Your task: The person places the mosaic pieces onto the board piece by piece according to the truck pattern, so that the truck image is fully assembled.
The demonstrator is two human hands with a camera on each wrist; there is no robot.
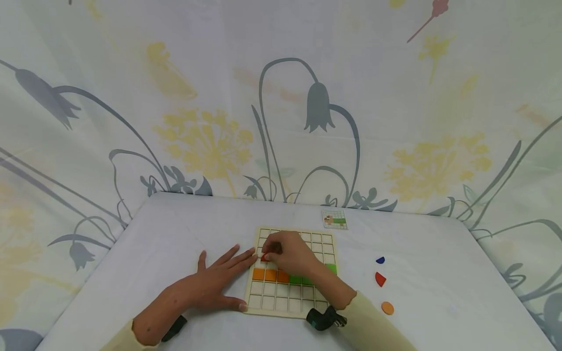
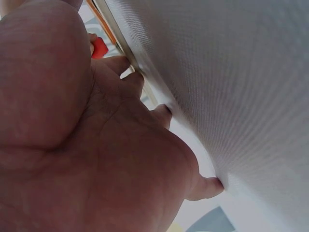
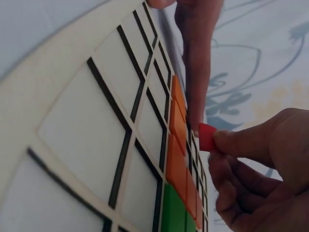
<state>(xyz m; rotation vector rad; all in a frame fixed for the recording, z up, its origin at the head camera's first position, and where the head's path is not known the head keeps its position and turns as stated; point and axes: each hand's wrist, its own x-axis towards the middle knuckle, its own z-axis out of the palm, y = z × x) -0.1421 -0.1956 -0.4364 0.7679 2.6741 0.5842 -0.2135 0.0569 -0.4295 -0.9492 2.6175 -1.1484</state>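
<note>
My right hand (image 1: 291,253) is over the left part of a wooden grid board (image 1: 269,288), pinching a small red piece (image 3: 206,137) between thumb and fingertips. The piece is held just above the board, beyond a row of orange tiles (image 1: 265,275) and green tiles (image 1: 295,280). Part of that row is hidden under the right hand and forearm. My left hand (image 1: 210,285) lies with spread fingers on the table at the board's left side, its thumb and some fingertips touching the edge. In the left wrist view the red piece (image 2: 100,48) shows past the left fingers.
Right of the board lie a blue half-disc (image 1: 380,260), a red wedge (image 1: 380,279) and an orange disc (image 1: 388,308). A small picture card (image 1: 334,220) lies beyond the board's far right corner. A flower-patterned cloth (image 1: 290,156) rises behind the white table (image 1: 197,219).
</note>
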